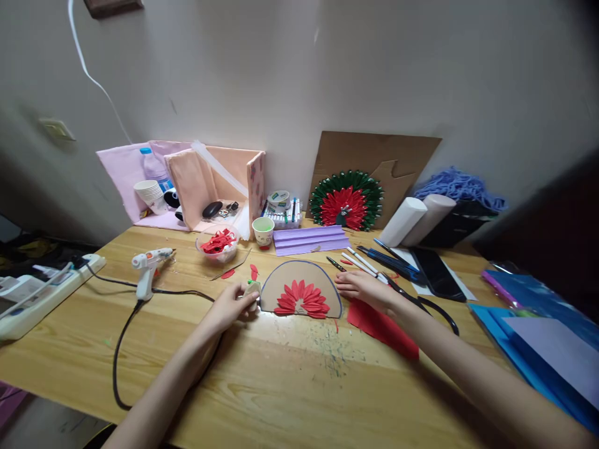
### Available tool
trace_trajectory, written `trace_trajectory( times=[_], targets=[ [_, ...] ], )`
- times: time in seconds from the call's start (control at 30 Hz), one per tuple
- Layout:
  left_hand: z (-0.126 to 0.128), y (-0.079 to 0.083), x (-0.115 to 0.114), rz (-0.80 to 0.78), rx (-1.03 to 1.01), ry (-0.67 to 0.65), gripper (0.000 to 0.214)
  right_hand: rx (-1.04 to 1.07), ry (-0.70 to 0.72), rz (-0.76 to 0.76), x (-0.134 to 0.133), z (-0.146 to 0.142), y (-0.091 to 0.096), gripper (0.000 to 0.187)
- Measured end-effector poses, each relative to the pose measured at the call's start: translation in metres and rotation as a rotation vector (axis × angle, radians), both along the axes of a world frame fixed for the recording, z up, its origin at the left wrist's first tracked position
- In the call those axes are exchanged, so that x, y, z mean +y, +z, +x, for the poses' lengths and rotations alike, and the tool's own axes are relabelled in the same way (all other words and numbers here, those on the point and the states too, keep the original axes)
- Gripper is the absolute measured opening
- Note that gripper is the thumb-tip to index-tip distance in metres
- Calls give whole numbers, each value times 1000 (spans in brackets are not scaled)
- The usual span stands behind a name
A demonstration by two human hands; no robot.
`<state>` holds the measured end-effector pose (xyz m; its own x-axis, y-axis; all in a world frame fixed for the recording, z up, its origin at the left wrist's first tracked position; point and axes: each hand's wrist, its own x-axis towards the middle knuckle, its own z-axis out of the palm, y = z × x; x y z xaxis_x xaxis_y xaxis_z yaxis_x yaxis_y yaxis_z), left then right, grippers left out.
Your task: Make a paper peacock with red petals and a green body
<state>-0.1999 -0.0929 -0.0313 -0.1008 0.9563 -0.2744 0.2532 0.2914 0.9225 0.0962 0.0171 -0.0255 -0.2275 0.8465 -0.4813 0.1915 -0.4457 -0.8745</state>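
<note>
A half-round piece of cardboard [276,284] with a blue rim lies in front of me. Red paper petals [304,299] fan out over its lower middle. At its left edge my left hand [234,304] is closed on a small pale object with a green spot [253,288], whose kind I cannot make out. My right hand [362,289] rests by the cardboard's right edge, fingers stretched out and holding nothing visible. Beneath the right forearm is a red sheet [381,329]. Black-handled scissors [437,308] lie beyond that arm, partly hidden.
A glue gun [148,271] with a looping black cable stands left, near a power strip [47,302]. Behind are a bowl of red scraps [218,243], a paper cup [262,232], folded purple paper [311,240] and a cardboard panel with a red-green fan [346,199]. A phone [437,274] lies right.
</note>
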Motion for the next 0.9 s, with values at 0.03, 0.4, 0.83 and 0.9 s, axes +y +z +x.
trace_trajectory(
  times=[0.03, 0.4, 0.83, 0.9],
  targets=[
    [4, 1, 2, 2, -14, 6, 45, 10, 10, -7, 1, 1, 0, 8],
    [8, 2, 4, 83, -210, 225, 49, -36, 131, 242, 31, 0, -1, 15],
    [88, -14, 8, 17, -308, -13, 46, -723, 152, 651, 76, 3, -1, 13],
    [92, -17, 10, 45, -280, -33, 51, -812, 237, 684, 62, 7, -8, 16]
  ],
)
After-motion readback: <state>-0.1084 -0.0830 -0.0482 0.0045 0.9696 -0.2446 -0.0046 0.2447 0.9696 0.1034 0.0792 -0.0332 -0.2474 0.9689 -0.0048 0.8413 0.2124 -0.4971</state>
